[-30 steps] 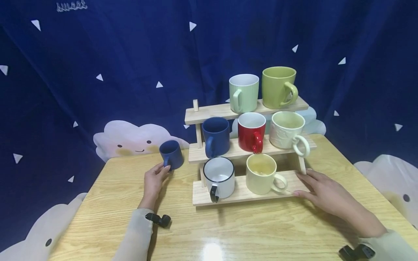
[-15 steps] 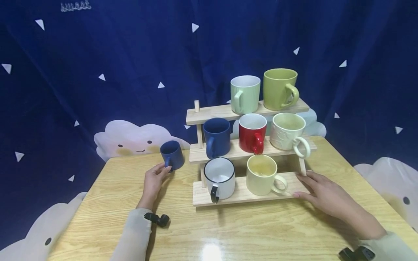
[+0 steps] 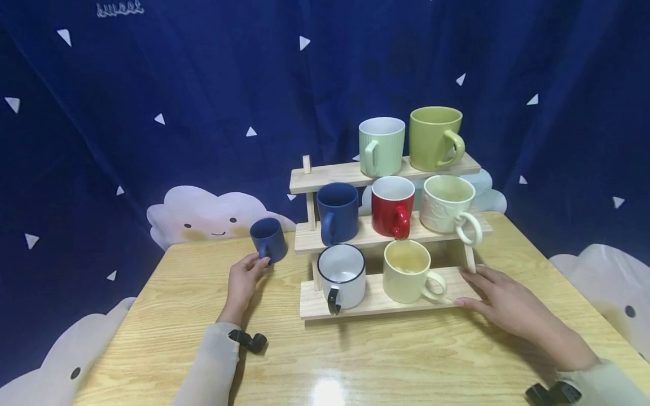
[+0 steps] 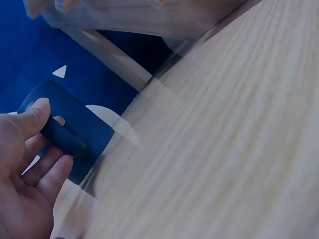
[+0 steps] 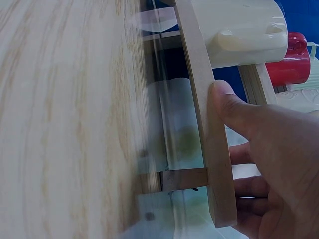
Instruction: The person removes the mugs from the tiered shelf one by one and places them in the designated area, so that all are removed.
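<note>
A small dark blue mug [image 3: 269, 239] stands on the wooden table [image 3: 167, 321], just left of a three-tier wooden rack [image 3: 311, 300]. My left hand [image 3: 256, 265] pinches the mug's handle. In the left wrist view my left hand [image 4: 45, 134] has its thumb on top of the handle and its fingers below, against the small blue mug [image 4: 84, 124]. My right hand [image 3: 477, 287] rests on the right end of the rack's bottom shelf with its fingers stretched out. In the right wrist view the thumb [image 5: 224, 99] presses the front edge of the shelf board [image 5: 199, 74].
The bottom shelf holds a white black-rimmed mug [image 3: 341, 275] and a cream mug [image 3: 406, 270]. The middle shelf has a large blue mug [image 3: 337, 211], a red mug [image 3: 391, 204] and an embossed cream mug [image 3: 447, 203]. On top stand a ribbed pale green mug [image 3: 381, 145] and an olive mug [image 3: 435, 137]. A dark blue curtain hangs behind.
</note>
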Tool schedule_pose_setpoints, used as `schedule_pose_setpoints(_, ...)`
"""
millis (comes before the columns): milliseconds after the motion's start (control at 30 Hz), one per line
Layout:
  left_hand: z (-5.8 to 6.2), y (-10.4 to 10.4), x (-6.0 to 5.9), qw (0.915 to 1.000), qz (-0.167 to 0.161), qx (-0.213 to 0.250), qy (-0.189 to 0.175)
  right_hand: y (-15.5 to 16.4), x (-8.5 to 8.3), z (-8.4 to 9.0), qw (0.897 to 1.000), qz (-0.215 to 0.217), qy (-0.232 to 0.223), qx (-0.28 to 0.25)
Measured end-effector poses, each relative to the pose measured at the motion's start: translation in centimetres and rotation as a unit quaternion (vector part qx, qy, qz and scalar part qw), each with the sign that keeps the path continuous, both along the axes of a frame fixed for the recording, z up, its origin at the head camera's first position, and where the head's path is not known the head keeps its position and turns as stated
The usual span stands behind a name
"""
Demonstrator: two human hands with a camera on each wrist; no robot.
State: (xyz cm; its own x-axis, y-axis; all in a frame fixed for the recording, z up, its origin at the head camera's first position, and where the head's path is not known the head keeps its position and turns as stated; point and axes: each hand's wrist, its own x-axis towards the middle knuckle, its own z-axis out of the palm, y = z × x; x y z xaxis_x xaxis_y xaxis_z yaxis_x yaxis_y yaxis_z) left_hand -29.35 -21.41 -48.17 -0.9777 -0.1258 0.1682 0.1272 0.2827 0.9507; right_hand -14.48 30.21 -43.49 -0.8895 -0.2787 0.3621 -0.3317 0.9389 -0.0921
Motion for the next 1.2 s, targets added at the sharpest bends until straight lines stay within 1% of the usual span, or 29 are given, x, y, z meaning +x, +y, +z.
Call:
schedule_pose_setpoints(167,0.2,-0.1,0.0,0.9999,0.0,0.014,0.007,-0.1,0.0,0.0,1.0,-0.002,-0.004,-0.002)
schedule_pose_setpoints(267,0.6,-0.3,0.1,0.9997,-0.001,0.018,0.013,0.0,0.0,0.0,1.0,-0.002,-0.003,-0.003)
schedule_pose_setpoints(367,1.1,-0.5,0.1,0.9998,0.006,0.011,0.014,0.0,-0.1,0.0,1.0,-0.001,-0.002,-0.004)
schedule_pose_setpoints(567,1.9,-1.0,0.3,0.9992,0.024,-0.03,0.007,-0.1,-0.2,0.0,1.0,-0.001,-0.004,-0.004)
schedule_pose_setpoints(633,2.3,-1.1,0.5,0.9983,0.035,-0.044,0.011,-0.1,-0.2,0.0,1.0,-0.002,-0.004,-0.004)
schedule_pose_setpoints(700,2.7,-1.1,0.8,0.9975,0.046,-0.049,0.021,0.0,-0.3,0.1,1.0,-0.001,-0.003,-0.004)
schedule_pose_setpoints(867,4.3,-0.8,1.4,0.9963,0.048,-0.055,0.047,0.0,-0.3,0.2,1.0,0.001,0.002,-0.003)
schedule_pose_setpoints(1033,6.2,-0.1,2.0,0.9946,0.033,-0.072,0.067,0.0,-0.2,0.1,1.0,-0.003,-0.004,-0.002)
schedule_pose_setpoints(1200,8.2,0.6,2.4,0.9935,0.016,-0.069,0.089,0.0,0.0,0.0,1.0,-0.002,-0.004,-0.002)
